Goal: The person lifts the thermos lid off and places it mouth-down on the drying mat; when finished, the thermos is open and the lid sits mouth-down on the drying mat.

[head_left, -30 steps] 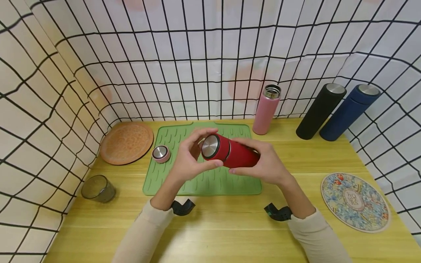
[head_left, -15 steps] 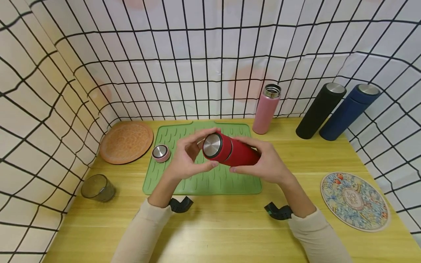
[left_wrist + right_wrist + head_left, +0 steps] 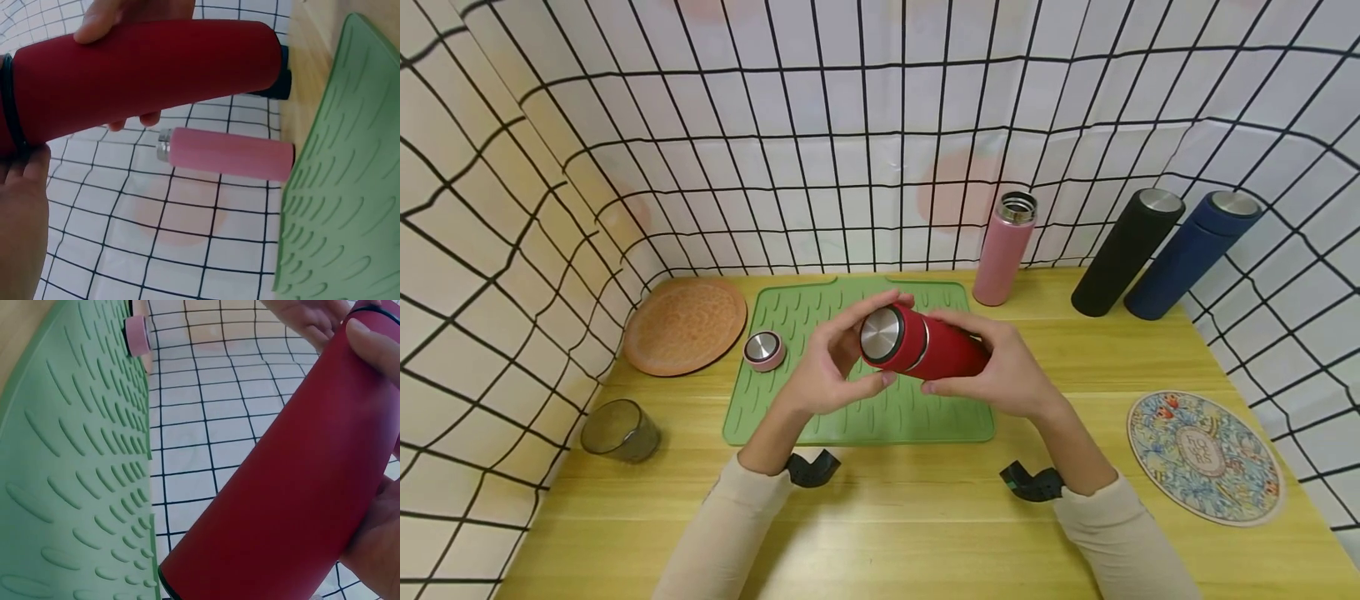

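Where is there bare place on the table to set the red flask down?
Bare tabletop lies in front of the green mat, between the sleeves, and to the mat's right, bordered by the black flask and floral placemat. Crowded: the back right, where the blue flask stands close beside the black one. The red flask hides part of the mat.

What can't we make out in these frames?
Red bottle, head view: base hidden by right hand.
Red lid, left wrist view: mostly cut off by left edge.
Pink bottle, head view: inside too dark.
Round patterned mat, head view: lettering too small.
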### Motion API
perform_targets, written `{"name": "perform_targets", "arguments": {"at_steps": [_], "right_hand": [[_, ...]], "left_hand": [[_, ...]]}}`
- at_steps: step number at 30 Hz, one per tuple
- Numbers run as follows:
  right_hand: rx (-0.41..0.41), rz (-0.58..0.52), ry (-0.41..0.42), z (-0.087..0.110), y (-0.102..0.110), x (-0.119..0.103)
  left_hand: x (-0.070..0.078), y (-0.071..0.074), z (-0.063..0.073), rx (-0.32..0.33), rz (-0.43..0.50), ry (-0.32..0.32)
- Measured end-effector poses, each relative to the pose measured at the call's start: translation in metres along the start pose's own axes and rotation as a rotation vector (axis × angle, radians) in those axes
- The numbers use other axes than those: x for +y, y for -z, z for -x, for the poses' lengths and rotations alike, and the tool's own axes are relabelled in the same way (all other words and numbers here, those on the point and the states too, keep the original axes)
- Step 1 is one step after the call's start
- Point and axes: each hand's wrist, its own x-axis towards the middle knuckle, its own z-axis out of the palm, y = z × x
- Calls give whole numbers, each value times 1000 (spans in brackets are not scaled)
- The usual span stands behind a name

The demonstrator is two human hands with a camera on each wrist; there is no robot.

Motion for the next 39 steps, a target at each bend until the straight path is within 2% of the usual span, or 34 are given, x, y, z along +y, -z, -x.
{"name": "perform_targets", "arguments": {"at_steps": [8,17,22,31,39], "right_hand": [[70,93,-19,-1,2,1],[156,157,-27,-4,11,11],[231,150,-35,-4,26,19],[352,143,-39,-1,57,33],[520,149,-65,-2,80,44]], "left_hand": [[-9,-4,-1,168,-34,27],[-5,5,0,283,-38,15],[-4,12,3,336,-88,73],[-10,33,13,369,-199,182],[-13,49,28,404,-310,292]]}}
